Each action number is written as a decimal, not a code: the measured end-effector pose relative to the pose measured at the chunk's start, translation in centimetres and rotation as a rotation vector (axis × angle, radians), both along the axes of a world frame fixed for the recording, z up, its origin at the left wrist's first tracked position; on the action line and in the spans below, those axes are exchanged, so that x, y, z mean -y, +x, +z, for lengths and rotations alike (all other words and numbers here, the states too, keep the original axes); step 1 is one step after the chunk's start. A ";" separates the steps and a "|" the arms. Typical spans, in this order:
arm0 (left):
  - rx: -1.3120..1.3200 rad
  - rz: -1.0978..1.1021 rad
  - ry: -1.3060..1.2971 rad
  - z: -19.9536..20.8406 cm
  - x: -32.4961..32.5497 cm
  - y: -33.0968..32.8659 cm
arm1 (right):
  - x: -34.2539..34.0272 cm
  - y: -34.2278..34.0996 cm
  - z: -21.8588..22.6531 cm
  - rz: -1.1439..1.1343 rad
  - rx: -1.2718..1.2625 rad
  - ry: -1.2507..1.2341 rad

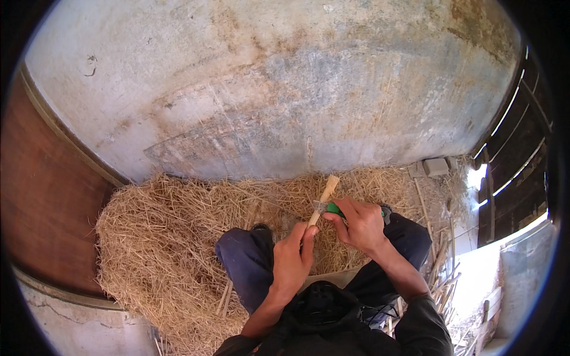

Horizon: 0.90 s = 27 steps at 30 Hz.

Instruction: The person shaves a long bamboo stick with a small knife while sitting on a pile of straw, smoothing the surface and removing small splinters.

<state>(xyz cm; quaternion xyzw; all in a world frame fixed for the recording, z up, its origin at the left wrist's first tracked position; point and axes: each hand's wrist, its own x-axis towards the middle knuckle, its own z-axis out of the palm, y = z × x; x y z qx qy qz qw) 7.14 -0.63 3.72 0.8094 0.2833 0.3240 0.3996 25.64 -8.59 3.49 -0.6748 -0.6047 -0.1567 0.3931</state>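
Observation:
My left hand (291, 260) is closed around the lower end of a pale wooden stick (328, 188), which slants up and away to the right. In my right hand (360, 224) is a green-handled knife (333, 209), my fingers wrapped over most of its handle. Its short grey metal part lies across the stick, touching it just above my left fingertips. How the blade's edge is turned is too small to make out. Both hands are close together over the straw, between my knees.
Loose straw (160, 249) is heaped on the left and along the base of a stained wall (285, 107). Grey blocks (436, 167) stand by the wall at the far right. Thin sticks (440, 261) lie right of my leg; a brown wooden panel (50, 190) is at the left.

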 end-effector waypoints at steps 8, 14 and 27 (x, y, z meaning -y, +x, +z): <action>-0.003 -0.010 -0.011 -0.9 0.4 -0.4 | 0.0 1.4 -0.2 -0.127 0.022 -0.012; 0.049 -0.167 -0.396 0.2 -0.7 -0.9 | -0.1 2.7 -0.5 0.113 -0.315 -0.039; 0.129 -0.113 -0.436 -0.8 -1.2 -0.7 | -0.1 0.3 -0.8 0.117 0.004 0.005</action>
